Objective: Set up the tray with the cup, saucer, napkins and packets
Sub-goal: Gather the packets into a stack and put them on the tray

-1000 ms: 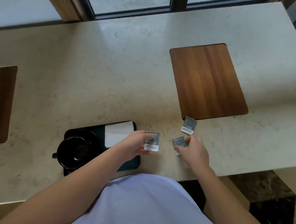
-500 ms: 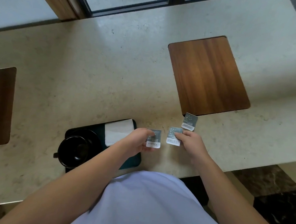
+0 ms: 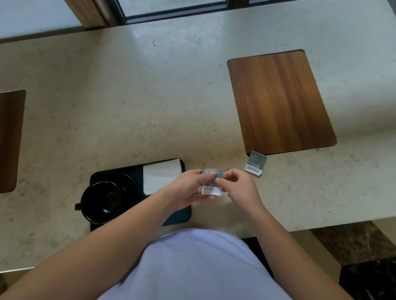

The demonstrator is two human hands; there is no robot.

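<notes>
A dark tray point(image 3: 179, 214) lies at the near edge of the stone counter. On its left stands a black cup point(image 3: 102, 198) on a black saucer point(image 3: 130, 182). A white napkin point(image 3: 159, 176) lies on the tray's far right part. Just right of the tray my left hand point(image 3: 187, 188) and my right hand point(image 3: 241, 187) meet over grey-and-white packets point(image 3: 211, 190), stacked one on the other and held by both hands. A third packet point(image 3: 256, 163) lies loose on the counter further right.
A wooden inlay panel point(image 3: 280, 100) is set in the counter at the right, just behind the loose packet. Another wooden panel point(image 3: 1, 141) sits at the left edge. A window frame point(image 3: 173, 9) runs along the back. Dark marble floor point(image 3: 370, 264) shows past the counter's near edge.
My right hand lifted one packet off the counter and carried it left to the packet in my left hand; the two packets now overlap between both hands.
</notes>
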